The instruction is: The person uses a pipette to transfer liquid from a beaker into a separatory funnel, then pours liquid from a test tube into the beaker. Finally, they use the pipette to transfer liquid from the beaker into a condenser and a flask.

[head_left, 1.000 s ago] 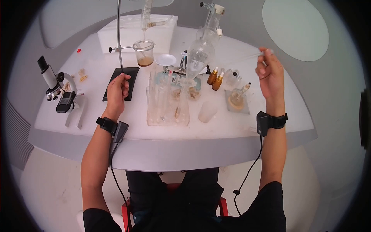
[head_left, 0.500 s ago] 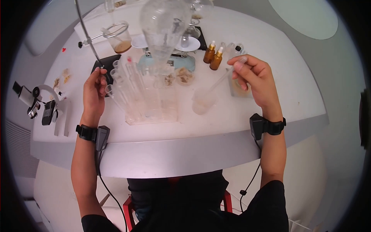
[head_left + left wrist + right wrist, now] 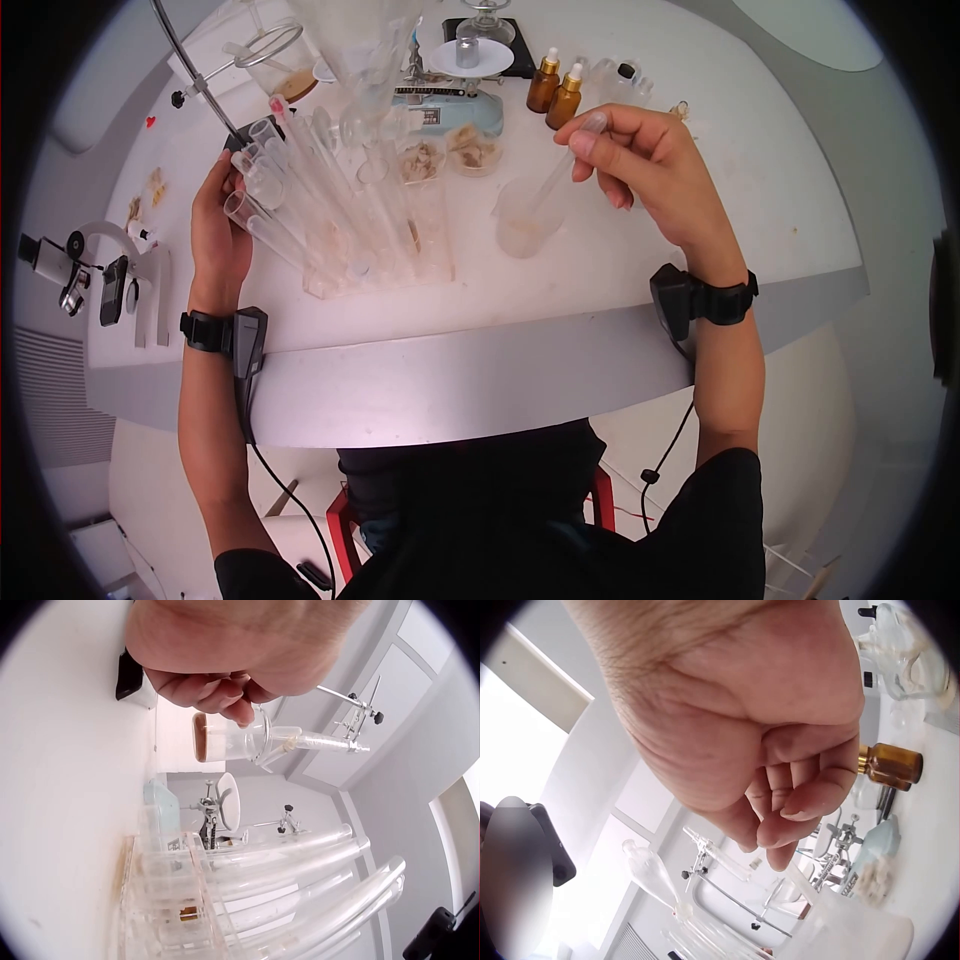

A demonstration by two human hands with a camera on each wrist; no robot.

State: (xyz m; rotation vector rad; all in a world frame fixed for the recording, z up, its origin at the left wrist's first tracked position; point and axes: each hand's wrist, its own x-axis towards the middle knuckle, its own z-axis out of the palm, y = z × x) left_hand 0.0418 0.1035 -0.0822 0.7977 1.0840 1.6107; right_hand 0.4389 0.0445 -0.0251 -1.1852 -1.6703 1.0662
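Note:
In the head view my right hand (image 3: 645, 170) pinches the upper end of a slim clear dropper (image 3: 558, 175) between thumb and fingers. The dropper slants down into a frosted white cup (image 3: 515, 235), which also shows in the right wrist view, below the fingertips. My left hand (image 3: 220, 225) hovers beside the foot of a metal stand rod (image 3: 190, 72), its fingers loosely curled with nothing seen in them. Just right of that hand, a clear rack (image 3: 437, 265) holds several test tubes (image 3: 268, 230). The stand's ring bears a beaker (image 3: 225, 742) with brown liquid at its bottom.
A pear-shaped glass funnel (image 3: 355, 45) rises over the rack. Behind are a blue balance (image 3: 470, 115), petri dishes (image 3: 473, 150) of dry brownish pieces and two amber dropper bottles (image 3: 563, 100). A microscope (image 3: 55, 265) stands far left.
My right hand has swung inward and down from the right, bringing the dropper into the cup. My left hand stays by the stand, while the head view has shifted closer.

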